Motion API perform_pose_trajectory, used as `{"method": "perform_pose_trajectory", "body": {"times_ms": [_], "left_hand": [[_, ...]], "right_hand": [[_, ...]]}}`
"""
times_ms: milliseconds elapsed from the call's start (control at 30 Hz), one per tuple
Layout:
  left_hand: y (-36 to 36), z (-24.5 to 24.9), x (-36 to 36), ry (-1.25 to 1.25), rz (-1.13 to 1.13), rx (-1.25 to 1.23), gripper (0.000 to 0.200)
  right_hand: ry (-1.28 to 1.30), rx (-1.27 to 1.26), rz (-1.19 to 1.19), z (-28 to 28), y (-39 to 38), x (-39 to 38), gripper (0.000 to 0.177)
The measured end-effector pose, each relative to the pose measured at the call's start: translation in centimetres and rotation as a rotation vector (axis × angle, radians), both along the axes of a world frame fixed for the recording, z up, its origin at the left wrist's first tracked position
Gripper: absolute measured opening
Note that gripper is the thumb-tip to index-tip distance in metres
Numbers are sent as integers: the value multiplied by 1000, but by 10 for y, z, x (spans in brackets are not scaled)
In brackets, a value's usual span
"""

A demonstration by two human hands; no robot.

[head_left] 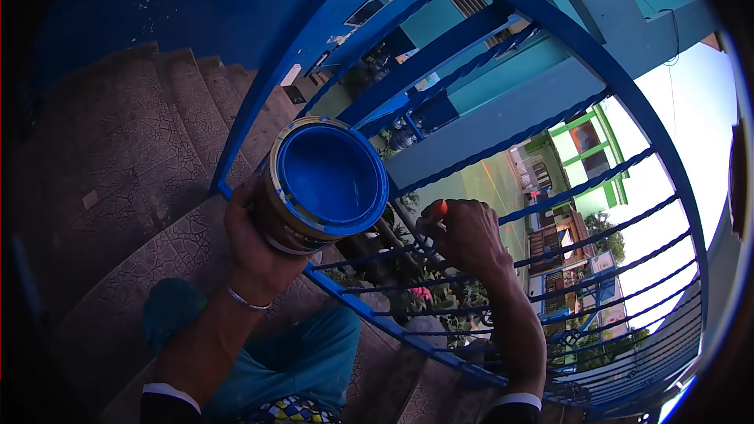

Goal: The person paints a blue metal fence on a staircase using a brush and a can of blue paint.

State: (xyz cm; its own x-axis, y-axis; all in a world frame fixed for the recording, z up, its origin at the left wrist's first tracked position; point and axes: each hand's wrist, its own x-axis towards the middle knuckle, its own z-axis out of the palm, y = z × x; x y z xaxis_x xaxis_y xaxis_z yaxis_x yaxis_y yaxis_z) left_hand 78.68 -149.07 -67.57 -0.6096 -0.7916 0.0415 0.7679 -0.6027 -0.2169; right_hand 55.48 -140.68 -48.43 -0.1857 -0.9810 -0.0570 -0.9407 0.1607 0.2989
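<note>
Paint can (326,184), open, clasped by our left hand (253,247); right hand (469,237) grip pinches orange-tipped handle (439,209); railing (503,140) bars look coated, remainder unclear.

Daylight comes in from the right, where the sky (675,141) is blown out to plain white. The stairs (118,157) on the left sit in dim, blue-tinted shade. The left hand (255,255) and right hand (471,235) are backlit and dark; only the tip of the handle (438,208) glows orange. A soft sheen lies inside the paint can (330,177). The wide lens bends the railing (581,47) into arcs, and the corners fall black.
</note>
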Motion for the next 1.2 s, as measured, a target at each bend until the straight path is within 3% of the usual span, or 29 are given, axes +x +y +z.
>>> {"method": "perform_pose_trajectory", "body": {"times_ms": [167,267,400,533,633,733,767,867,967,1200], "left_hand": [[1,2,-3,-1,5,0,62],[2,4,-2,-15,7,17,62],[1,4,0,-13,-3,31,63],[4,7,0,-64,2,44,66],[4,1,-3,-132,10,39,83],[4,1,-3,-129,-17,-39,90],[5,-1,-3,-99,-30,-63,93],[9,2,-1,-108,-59,-16,93],[5,-8,-1,-108,-50,-119,94],[14,17,-1,-90,-112,-69,95]], "right_hand": [[-103,-82,-15,18,0,11,15],[-62,-127,12,1,-4,8,14],[13,38,-89,-7,-4,8,16],[-172,-88,-72,13,17,9,18],[-415,-277,-41,21,44,4,26],[-213,-411,326,16,66,3,38],[-146,-355,319,8,77,2,46],[-22,-335,388,-17,108,-2,41],[-92,-405,368,-24,141,9,38],[-234,-1060,305,-84,155,-10,38]]}}
